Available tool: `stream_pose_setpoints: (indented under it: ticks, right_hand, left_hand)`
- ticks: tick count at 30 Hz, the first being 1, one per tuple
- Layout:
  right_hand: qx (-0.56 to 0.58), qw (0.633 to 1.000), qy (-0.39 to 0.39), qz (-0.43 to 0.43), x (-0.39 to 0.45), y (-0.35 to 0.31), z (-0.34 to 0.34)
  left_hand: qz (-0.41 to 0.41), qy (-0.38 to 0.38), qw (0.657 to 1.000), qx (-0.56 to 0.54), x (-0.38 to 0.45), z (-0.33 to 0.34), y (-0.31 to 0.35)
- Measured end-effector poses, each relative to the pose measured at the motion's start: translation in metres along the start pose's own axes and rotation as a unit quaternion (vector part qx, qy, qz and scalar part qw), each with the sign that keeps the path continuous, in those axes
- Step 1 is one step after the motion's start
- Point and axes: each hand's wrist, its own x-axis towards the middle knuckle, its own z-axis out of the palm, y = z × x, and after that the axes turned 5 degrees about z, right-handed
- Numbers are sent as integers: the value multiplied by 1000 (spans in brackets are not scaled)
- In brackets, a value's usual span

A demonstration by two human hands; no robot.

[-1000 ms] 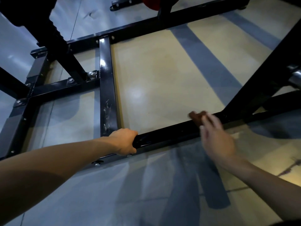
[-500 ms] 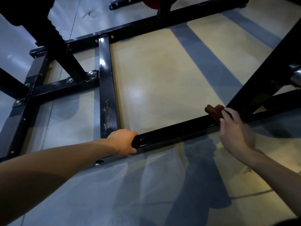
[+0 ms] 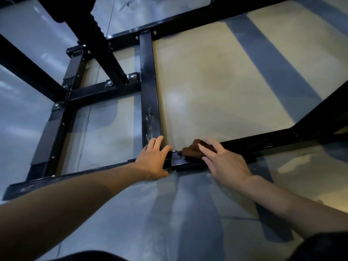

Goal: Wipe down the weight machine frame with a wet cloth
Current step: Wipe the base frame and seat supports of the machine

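Note:
The black steel frame (image 3: 149, 95) of the weight machine lies low on the floor, with bolted cross bars. My right hand (image 3: 224, 162) presses a crumpled brown cloth (image 3: 192, 150) onto the near horizontal bar (image 3: 263, 143), fingers stretched over the cloth. My left hand (image 3: 153, 159) rests on the same bar where the scuffed upright cross bar meets it, fingers fairly straight and spread. The two hands are a short gap apart. A glossy stretch of bar (image 3: 178, 159) shows between them.
A glossy grey and beige floor (image 3: 216, 81) shows through the frame. A slanted black post (image 3: 101, 44) rises at the upper left and another black upright (image 3: 323, 113) stands at the right. White scuff marks (image 3: 150, 121) mark the cross bar.
My right hand slid the cloth left along the near bar, close to my left hand. My left hand uncurled from a grip to spread fingers. The camera came closer.

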Motion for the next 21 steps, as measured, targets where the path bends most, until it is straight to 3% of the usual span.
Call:
stream_pose_setpoints:
  ticks: [4, 7, 10, 14, 21]
  right_hand:
    - [-54, 994, 59, 72, -11, 42, -15]
    - [-86, 990, 107, 26, -5, 47, -9]
    - [-81, 983, 130, -102, 8, 21, 15]
    - [-99, 963, 131, -215, 33, -24, 34]
    - [-52, 965, 84, -243, 36, 37, 15]
  left_hand:
    - [-114, -58, 990, -53, -10, -6, -20]
    - [-185, -99, 976, -53, -15, -16, -41]
    - [-165, -142, 973, -71, -22, -11, -58]
    - [-126, -53, 989, -55, -34, 15, -56]
    - [-101, -31, 994, 18, -33, 14, -56]
